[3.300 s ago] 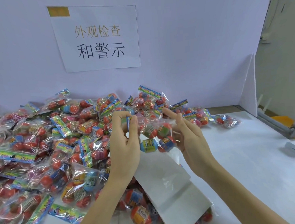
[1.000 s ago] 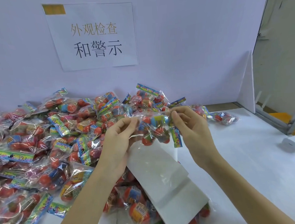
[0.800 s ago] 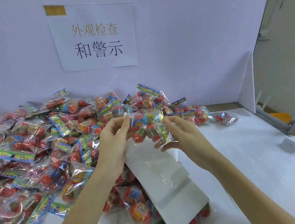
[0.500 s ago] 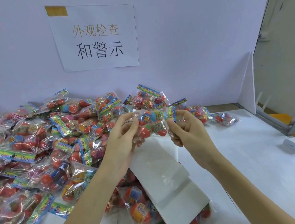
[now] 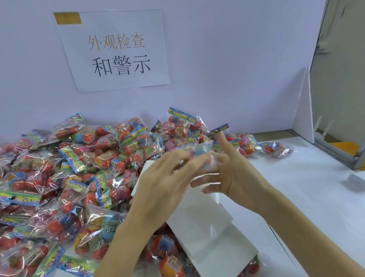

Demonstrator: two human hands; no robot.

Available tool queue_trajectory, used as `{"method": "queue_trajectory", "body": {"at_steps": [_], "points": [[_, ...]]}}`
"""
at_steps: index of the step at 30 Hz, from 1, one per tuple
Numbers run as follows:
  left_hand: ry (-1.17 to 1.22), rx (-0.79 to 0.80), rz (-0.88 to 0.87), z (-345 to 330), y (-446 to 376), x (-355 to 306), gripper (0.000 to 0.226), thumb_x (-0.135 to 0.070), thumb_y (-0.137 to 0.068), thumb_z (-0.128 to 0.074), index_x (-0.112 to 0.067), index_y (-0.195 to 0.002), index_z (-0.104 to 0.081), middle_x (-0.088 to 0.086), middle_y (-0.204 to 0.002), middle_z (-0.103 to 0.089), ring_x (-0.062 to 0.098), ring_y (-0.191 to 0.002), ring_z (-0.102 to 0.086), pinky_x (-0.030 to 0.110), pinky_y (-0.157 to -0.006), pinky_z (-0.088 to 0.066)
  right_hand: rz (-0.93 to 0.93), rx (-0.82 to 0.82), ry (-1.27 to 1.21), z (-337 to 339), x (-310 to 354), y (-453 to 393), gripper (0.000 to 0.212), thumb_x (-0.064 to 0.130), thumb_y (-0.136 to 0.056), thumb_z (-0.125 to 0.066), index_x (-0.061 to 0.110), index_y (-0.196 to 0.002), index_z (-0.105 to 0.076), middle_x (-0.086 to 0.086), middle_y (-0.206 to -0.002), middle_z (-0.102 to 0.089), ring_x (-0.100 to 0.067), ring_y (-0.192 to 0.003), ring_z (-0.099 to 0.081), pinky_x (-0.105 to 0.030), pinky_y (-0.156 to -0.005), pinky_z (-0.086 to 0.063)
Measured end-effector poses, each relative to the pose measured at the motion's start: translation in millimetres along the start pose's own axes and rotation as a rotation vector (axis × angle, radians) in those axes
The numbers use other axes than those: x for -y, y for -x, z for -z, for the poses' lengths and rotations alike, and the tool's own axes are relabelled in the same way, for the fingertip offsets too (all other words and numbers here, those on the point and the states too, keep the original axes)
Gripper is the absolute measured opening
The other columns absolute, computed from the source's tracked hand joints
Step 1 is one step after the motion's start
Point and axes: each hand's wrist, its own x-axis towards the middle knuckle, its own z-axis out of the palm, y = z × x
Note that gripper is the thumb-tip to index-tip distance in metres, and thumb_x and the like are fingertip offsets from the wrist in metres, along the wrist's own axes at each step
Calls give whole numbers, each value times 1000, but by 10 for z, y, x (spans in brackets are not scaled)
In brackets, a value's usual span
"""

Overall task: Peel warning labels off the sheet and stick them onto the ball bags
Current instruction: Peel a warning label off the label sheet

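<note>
A clear ball bag (image 5: 201, 153) with red and blue balls hangs blurred between my two hands, above the white label sheet (image 5: 204, 225). My left hand (image 5: 164, 181) reaches in from the left, and its fingertips appear to pinch the bag's left edge. My right hand (image 5: 233, 173) is on the bag's right side with fingers spread. Its index finger points up behind the bag and the others lie below it. The sheet leans on the pile of ball bags (image 5: 74, 164). No peeled label is visible.
The pile covers the left half of the white table (image 5: 305, 195) up to the back wall. A paper sign (image 5: 115, 49) hangs on that wall. A white partition (image 5: 304, 116) and a small white device (image 5: 360, 179) are at the right.
Both hands held the bag by its ends and turned it over. Now my right hand's fingers have spread open and the bag blurs with motion.
</note>
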Motion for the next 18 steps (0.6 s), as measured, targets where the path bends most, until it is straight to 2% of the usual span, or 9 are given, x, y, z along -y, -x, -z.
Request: {"method": "queue_trajectory", "body": {"at_steps": [2,4,5,7,9,11,12,15,18], "points": [[-14,77,-65,-23,15,-20,29,-23,-103,-67,-19,-131,-70,4,-113,-70,26,-96,-67,42,-82,-55,97,6,58,5,-27,-2,50,56,-97,-65,13,-122,-72,-23,-113,-70,-33,-97,-71,-44,-86,-62],[111,41,28,-30,12,-57,24,-27,-104,-64,-14,-121,-72,-2,-113,-70,20,-99,-66,40,-87,-51,167,-78,97,20,-53,-8,19,37,-101,-67,20,-108,-73,-14,-103,-69,-25,-86,-69,-37,-81,-60],[190,-4,120,-30,9,-63,20,-25,-104,-63,-12,-117,-72,-5,-111,-68,16,-99,-65,38,-88,-51,177,-95,95,32,-59,-9,13,32,-102,-65,22,-106,-73,-11,-100,-69,-22,-81,-67,-33,-76,-59],[293,-87,350,-12,-12,-58,19,-23,-102,-65,-13,-118,-68,-9,-114,-61,12,-104,-62,35,-90,-52,193,-43,132,39,-57,-3,16,26,-104,-62,22,-115,-72,-9,-97,-67,-19,-76,-61,-27,-68,-54],[432,-92,623,27,-50,-39,40,-38,-96,-71,-25,-131,-58,-13,-125,-54,12,-112,-62,29,-91,-54,212,54,219,21,-62,8,23,25,-105,-62,22,-126,-68,-8,-98,-64,-18,-76,-55,-24,-64,-47],[686,-20,896,71,-100,-18,56,-54,-87,-78,-38,-135,-55,-12,-127,-62,6,-106,-68,20,-82,-56,201,118,314,1,-85,9,30,29,-101,-67,21,-130,-65,-7,-94,-63,-17,-77,-52,-23,-64,-45],[815,11,996,87,-108,8,52,-55,-83,-80,-40,-129,-62,-8,-119,-71,6,-96,-72,17,-77,-56,183,115,343,-9,-95,3,36,32,-98,-70,20,-131,-64,-7,-91,-62,-18,-76,-52,-24,-64,-45],[962,-12,1108,136,-105,83,31,-47,-78,-81,-28,-101,-82,5,-95,-80,19,-77,-68,31,-79,-57,194,21,315,-29,-105,-24,42,44,-98,-70,11,-124,-67,-10,-91,-64,-19,-74,-51,-25,-64,-46],[1029,-103,1229,166,-99,132,46,-44,-70,-89,-13,-102,-79,14,-106,-79,27,-84,-69,45,-90,-55,259,-88,311,-14,-110,-43,44,39,-103,-58,-1,-108,-75,-16,-94,-68,-18,-71,-52,-23,-65,-47]]}}
